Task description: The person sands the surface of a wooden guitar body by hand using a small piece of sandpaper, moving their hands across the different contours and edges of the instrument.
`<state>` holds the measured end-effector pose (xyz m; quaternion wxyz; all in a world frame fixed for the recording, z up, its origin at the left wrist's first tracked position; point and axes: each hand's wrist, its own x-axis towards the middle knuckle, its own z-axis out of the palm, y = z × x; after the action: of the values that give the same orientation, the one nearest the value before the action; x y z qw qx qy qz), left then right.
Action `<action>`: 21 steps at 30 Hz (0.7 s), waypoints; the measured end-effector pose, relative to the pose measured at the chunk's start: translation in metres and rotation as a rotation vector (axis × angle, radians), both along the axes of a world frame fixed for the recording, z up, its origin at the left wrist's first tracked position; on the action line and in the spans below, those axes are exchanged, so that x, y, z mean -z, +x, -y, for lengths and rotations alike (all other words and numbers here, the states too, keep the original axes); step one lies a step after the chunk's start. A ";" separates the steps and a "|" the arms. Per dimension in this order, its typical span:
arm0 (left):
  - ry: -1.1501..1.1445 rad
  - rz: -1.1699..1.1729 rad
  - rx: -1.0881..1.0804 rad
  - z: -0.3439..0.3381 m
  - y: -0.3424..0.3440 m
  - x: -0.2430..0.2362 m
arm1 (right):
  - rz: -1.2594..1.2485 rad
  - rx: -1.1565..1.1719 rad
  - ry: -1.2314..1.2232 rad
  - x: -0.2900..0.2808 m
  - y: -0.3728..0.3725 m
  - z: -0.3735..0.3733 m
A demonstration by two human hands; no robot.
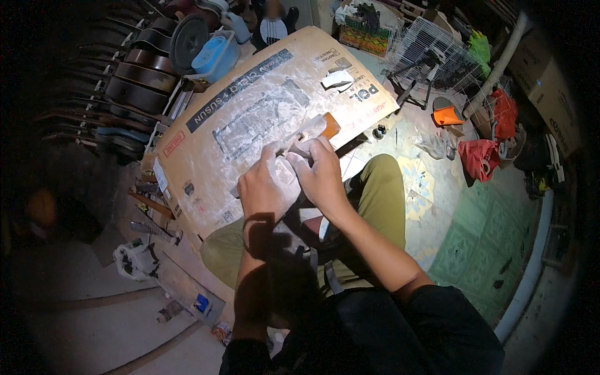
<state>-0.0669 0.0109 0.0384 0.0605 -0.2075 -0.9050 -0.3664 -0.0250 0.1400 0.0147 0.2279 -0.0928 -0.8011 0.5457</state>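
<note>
Over my lap, my left hand [258, 187] is closed round a dust-covered pale piece [285, 177], holding it from the left. My right hand [320, 174] is closed over the same piece from the right, with bent fingers and the thumb pressed down near its middle. An orange-brown end [332, 127] juts out beyond my fingers. Both hands are coated in pale dust. Whether a small sanding sheet lies under my right fingers is hidden. The piece's exact kind does not show. Beneath the hands, the cardboard sheet [206, 169] is smeared with white dust.
A crumpled white scrap [337, 79] lies on the cardboard. Guitars [139, 84] stand in a row at the left, beside a blue tub [212, 55]. Right of the cardboard are a wire cage [425, 44], an orange object [447, 115] and a red bag [480, 161]. Tools [153, 230] lie left.
</note>
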 end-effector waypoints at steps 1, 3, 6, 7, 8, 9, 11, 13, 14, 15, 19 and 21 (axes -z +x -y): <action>0.009 -0.001 -0.006 0.002 -0.004 0.000 | 0.000 0.005 0.005 -0.002 -0.006 0.002; 0.007 -0.015 0.007 0.004 -0.005 -0.003 | 0.053 -0.003 -0.030 0.001 0.010 0.001; -0.007 -0.067 -0.012 0.004 -0.003 -0.001 | -0.018 -0.006 0.001 -0.003 0.004 0.002; 0.000 -0.052 -0.022 0.003 -0.004 0.000 | -0.024 -0.009 0.023 -0.004 -0.005 0.001; 0.006 -0.037 -0.033 0.003 -0.006 0.001 | -0.031 -0.013 0.045 -0.004 -0.008 0.001; 0.012 -0.023 -0.045 0.003 -0.007 0.002 | 0.037 -0.037 0.018 -0.004 -0.003 -0.001; -0.011 -0.021 -0.004 0.004 -0.008 -0.002 | 0.013 -0.007 0.008 -0.002 0.003 0.001; -0.018 -0.021 0.016 0.004 -0.008 -0.006 | 0.001 0.027 0.000 -0.001 0.010 0.003; -0.014 -0.021 0.016 0.002 -0.009 -0.007 | 0.009 0.018 0.007 -0.001 0.005 0.001; -0.009 -0.021 0.017 -0.001 -0.011 -0.007 | 0.018 0.010 0.014 -0.001 -0.005 -0.001; -0.059 -0.007 0.001 0.005 -0.002 -0.009 | -0.001 -0.010 -0.053 0.002 0.002 0.004; -0.035 -0.022 0.011 0.007 -0.004 -0.002 | 0.029 -0.019 -0.045 0.001 0.000 0.002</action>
<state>-0.0707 0.0037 0.0401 0.0650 -0.2176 -0.9094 -0.3485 -0.0252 0.1382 0.0139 0.2088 -0.0982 -0.7928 0.5642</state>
